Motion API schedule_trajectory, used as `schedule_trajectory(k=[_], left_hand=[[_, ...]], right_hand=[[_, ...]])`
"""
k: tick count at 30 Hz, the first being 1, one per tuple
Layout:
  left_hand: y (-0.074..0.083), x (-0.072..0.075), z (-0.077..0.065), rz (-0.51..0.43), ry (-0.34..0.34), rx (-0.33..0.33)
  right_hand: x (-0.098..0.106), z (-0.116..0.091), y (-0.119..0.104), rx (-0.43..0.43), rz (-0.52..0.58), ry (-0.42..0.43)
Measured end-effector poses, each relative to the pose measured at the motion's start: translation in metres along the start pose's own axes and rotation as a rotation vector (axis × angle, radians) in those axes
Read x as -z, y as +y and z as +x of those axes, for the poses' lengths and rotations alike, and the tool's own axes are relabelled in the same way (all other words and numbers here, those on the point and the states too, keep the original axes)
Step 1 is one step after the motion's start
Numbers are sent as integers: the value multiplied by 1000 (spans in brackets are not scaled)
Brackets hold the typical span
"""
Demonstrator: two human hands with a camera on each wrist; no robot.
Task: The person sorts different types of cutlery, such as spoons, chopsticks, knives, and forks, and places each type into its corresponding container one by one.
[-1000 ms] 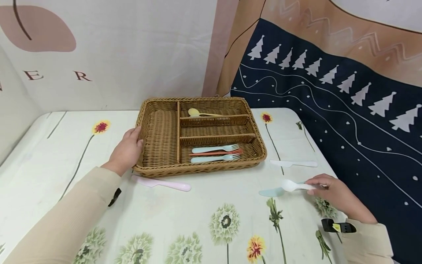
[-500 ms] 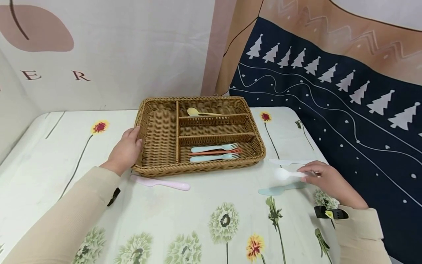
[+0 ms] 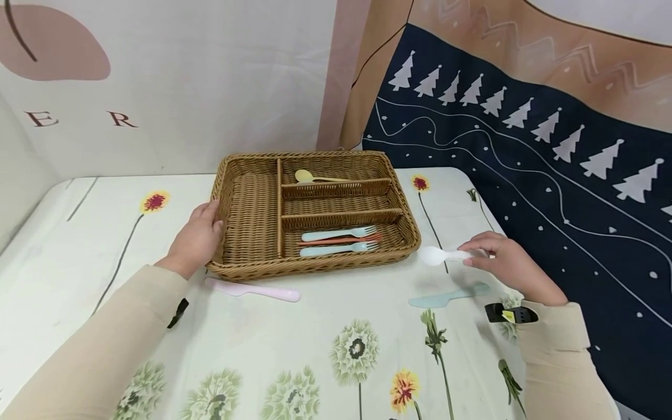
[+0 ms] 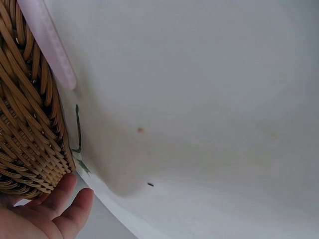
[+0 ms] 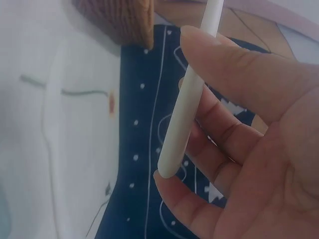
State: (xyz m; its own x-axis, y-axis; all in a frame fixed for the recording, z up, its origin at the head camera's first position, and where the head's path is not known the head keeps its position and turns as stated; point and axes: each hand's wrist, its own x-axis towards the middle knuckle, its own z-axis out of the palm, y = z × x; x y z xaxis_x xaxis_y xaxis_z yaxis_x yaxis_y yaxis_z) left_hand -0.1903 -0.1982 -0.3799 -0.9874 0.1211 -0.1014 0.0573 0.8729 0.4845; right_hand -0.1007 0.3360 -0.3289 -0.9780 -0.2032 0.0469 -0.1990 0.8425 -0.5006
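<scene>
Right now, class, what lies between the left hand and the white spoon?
In the head view, the basket, holding two blue forks and an orange utensil, lies between them.

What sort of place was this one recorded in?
Probably an indoor corner dressed up for recording, though I can't be certain: a flower-print table, a dark tree-print cloth hanging beside it, and a wicker cutlery tray on top.

White spoon (image 3: 433,255): smooth rounded handle, oval bowl. The handle is pinched by the right-hand fingers (image 5: 224,119) above the bench (image 3: 262,332); the bowl end points left, near the tray's front right corner in the head view. Wicker tray (image 3: 315,269): brown, woven, rectangular, rounded corners; one long left compartment, three right compartments arranged front to back. It rests open side up, left-hand fingers (image 3: 205,213) at its left rim.
</scene>
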Motion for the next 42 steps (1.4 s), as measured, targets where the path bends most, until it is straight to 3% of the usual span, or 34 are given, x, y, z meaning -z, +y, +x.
schedule_trajectory(k=[12,42], left_hand=[[0,-1,0,2,-5,7],[-2,-2,1,13,17,-3]], right_hand=[[-3,27,-21,58,21,24],[-24,96,-76,87,105,-55]])
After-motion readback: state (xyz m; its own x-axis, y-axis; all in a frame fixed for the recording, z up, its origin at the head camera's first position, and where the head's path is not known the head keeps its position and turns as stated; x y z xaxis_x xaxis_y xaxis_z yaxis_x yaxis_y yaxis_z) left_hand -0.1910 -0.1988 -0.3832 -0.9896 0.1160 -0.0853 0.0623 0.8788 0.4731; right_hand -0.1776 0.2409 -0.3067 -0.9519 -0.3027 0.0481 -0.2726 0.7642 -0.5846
